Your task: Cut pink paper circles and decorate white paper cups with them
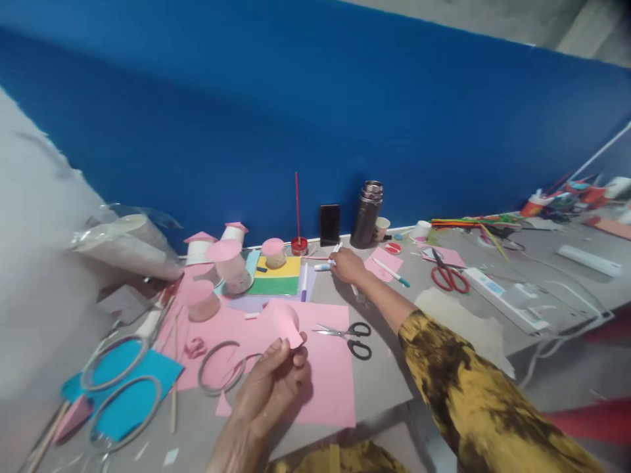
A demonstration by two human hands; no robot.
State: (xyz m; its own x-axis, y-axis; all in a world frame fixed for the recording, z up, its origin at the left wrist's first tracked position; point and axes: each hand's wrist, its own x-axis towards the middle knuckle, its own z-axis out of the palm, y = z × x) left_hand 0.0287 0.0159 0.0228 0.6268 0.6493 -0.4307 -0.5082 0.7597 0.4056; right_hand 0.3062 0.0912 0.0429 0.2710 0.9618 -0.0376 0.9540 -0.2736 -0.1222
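Low centre in the frame, our left hand (279, 374) pinches a curled pink paper piece (286, 320) over the pink sheet (328, 387). Mid-frame, our right fingers (340, 263) narrow at a white marker (337, 247); we cannot tell whether they grip. Grey tabletop (379, 381) stretches from the black-handled scissors (347, 333) to its front edge.

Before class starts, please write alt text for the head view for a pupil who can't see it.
A person's left hand holds a curved piece of pink paper while the right hand is at white markers. Black-handled scissors lie across the edge of a pink sheet; pink-topped cups stand to the left.
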